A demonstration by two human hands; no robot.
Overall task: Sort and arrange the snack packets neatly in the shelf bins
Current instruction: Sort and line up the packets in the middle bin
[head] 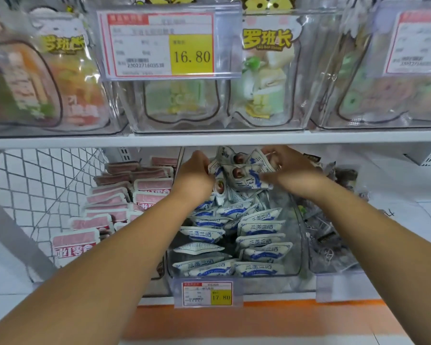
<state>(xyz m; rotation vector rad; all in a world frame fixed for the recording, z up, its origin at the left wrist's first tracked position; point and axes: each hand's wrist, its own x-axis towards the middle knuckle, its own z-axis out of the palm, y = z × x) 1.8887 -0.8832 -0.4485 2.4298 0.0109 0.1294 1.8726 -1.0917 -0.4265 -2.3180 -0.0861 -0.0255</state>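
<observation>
A clear plastic bin [294, 267] on the lower shelf holds several white-and-blue snack packets [256, 227] lying in rough rows. At the back of this bin both hands hold a bunch of the same white-and-blue packets [241, 170] raised above the pile. My left hand [197, 175] grips the bunch from its left side. My right hand [289, 168] grips it from the right, fingers curled over the top packets. The bin's rear is hidden behind the hands and the upper shelf edge.
Left of the bin lie stacked pink packets [110, 205] beside a white wire mesh panel [42, 180]. On the right, a bin of dark packets [331, 240]. Above, a white shelf board [209, 139] carries clear bins of colourful bags and a price tag [159, 43]. A small price tag [207, 293] hangs below.
</observation>
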